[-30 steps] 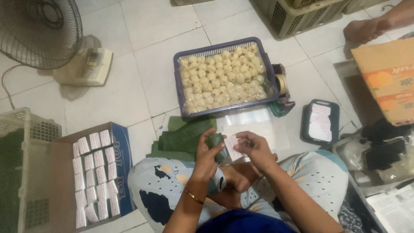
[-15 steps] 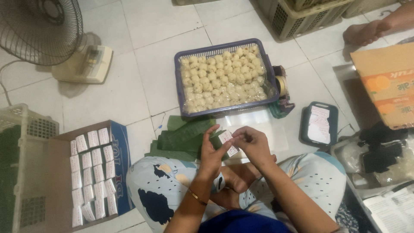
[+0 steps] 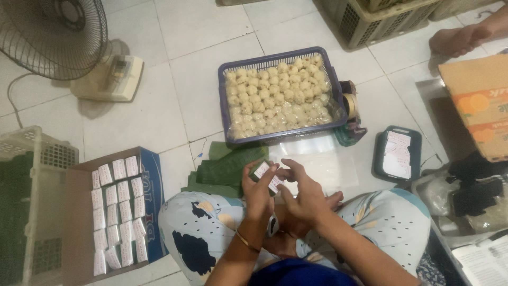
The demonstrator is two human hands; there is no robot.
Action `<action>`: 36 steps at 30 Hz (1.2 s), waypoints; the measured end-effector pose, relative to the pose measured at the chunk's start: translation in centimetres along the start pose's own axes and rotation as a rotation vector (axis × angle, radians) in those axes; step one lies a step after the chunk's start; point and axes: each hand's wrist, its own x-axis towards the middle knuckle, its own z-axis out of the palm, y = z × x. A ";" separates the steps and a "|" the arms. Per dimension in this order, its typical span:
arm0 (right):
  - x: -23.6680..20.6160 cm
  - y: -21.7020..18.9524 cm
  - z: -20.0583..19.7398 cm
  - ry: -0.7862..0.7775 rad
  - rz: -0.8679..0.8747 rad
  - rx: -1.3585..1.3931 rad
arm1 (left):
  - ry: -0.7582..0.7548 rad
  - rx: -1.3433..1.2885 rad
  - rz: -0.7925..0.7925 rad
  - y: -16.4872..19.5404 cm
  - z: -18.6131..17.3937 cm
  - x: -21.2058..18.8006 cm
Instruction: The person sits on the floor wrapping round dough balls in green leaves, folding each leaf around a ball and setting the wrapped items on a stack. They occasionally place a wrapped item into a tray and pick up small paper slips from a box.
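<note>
A seated person's left hand and right hand meet above the lap, fingers of both closed around a small leaf-wrapped parcel with a white label. Folded banana leaves lie just beside it, below a basket of dough balls.

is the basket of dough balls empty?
No, the purple basket is filled nearly to the rim with pale round balls.

White-labelled packets rowed in left cardboard box; orange-printed carton right; white label between fingers.
</note>
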 end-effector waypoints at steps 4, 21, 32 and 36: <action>0.2 0.3 0.1 0.003 -0.213 -0.066 | -0.068 -0.070 0.004 0.2 0.6 -1.0; 1.3 7.1 -1.7 0.168 -0.096 -0.209 | -0.092 -0.037 -0.203 -5.0 -2.1 2.1; -0.9 4.2 -0.9 0.180 -0.331 -0.248 | -0.266 -0.096 -0.036 -1.1 0.9 0.4; -1.3 2.8 0.3 0.185 -0.365 -0.309 | -0.406 -0.146 -0.010 0.9 0.8 -1.1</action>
